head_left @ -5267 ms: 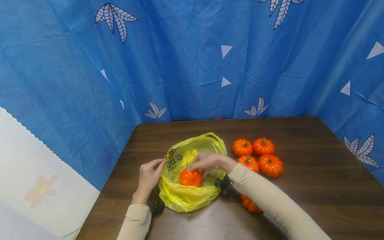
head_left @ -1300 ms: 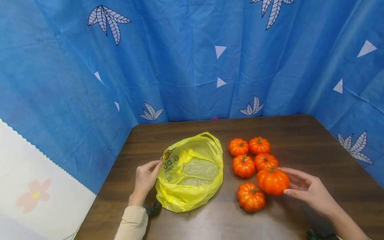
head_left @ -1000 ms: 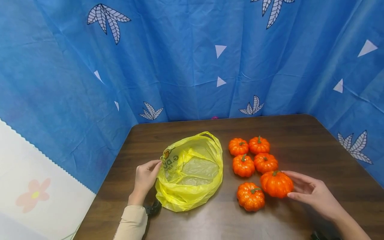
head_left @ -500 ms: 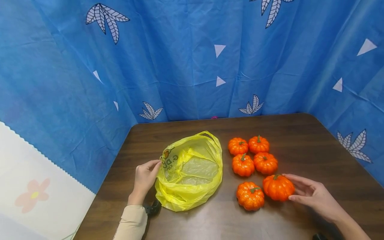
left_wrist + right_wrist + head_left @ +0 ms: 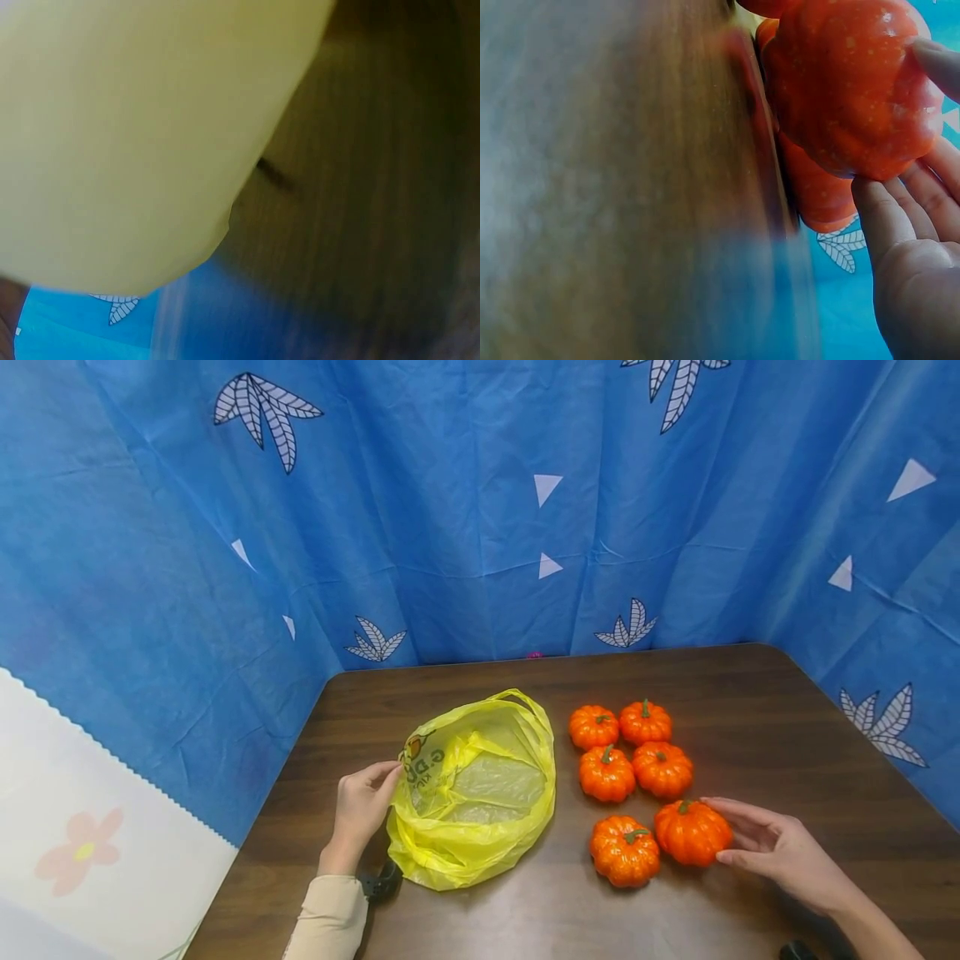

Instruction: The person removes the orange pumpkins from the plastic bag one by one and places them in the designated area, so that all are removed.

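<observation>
My left hand [image 5: 364, 806] pinches the left rim of a yellow plastic bag [image 5: 472, 856], which stands with its mouth wide and printed letters on its inner wall. In the left wrist view, the pale yellow bag side [image 5: 135, 150] fills much of the picture and the hand is barely visible. At the right, my right hand [image 5: 780, 852] grips a small orange pumpkin [image 5: 693, 833] with a green stem, at table level. The right wrist view has the thumb on one side of that pumpkin [image 5: 855, 90] and fingers on the other. Close to its left sits another pumpkin [image 5: 625, 852].
Behind these, several more orange pumpkins [image 5: 607, 774] sit in two short rows, right of the bag. All stand on a dark brown wooden table [image 5: 525, 918]. A blue curtain [image 5: 480, 510] with leaf prints hangs along the back and sides.
Earlier, the right hand held a pumpkin inside the bag. It has since carried a pumpkin over to the right and lowered it beside the others. The left hand still pinches the bag's rim.
</observation>
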`<action>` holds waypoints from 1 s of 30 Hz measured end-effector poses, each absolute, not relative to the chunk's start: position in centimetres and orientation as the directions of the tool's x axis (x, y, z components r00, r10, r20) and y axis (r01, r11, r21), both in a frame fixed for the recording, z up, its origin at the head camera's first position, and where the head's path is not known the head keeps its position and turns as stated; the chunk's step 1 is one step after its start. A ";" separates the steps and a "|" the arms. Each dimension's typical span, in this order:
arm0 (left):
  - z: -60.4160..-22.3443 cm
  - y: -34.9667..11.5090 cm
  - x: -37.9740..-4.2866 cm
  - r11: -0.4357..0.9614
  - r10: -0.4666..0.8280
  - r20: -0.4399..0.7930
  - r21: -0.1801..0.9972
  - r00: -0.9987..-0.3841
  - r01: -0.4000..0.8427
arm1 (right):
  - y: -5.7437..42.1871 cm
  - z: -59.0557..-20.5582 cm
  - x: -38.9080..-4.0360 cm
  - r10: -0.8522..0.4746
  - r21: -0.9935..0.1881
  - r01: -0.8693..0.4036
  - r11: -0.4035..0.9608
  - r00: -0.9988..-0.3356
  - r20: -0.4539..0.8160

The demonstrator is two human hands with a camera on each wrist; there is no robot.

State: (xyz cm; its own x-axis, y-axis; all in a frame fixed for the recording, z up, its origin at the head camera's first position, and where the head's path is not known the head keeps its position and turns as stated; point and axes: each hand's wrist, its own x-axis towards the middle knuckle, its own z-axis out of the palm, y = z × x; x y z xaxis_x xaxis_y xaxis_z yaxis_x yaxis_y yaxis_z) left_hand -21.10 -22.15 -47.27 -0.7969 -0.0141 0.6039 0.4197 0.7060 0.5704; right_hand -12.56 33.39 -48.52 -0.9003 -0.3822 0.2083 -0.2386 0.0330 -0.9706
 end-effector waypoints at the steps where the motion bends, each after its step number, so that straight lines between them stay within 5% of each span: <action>1: -47.2 -22.2 -21.1 0.703 -0.015 0.604 0.573 -0.797 0.421 | 33.4 -48.5 -12.6 -0.382 -0.969 -0.245 0.041 -0.900 0.211; 17: -47.5 -22.5 -21.5 0.699 -0.005 0.627 0.559 -0.779 0.446 | 33.7 -48.7 -12.6 -0.388 -0.934 -0.284 0.215 -0.903 0.185; 30: -47.3 -22.5 -21.2 0.703 -0.014 0.616 0.566 -0.788 0.430 | 33.7 -48.7 -12.7 -0.471 -0.923 -0.313 0.223 -0.864 0.179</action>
State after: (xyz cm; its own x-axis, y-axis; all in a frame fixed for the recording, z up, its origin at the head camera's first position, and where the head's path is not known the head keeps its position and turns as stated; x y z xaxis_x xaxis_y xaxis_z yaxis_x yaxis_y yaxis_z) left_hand -21.24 -22.50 -47.30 -0.7878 -0.0139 0.6158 0.4304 0.7027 0.5665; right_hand -12.73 33.73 -48.73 -0.8638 -0.4709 0.1790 -0.3131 0.2235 -0.9230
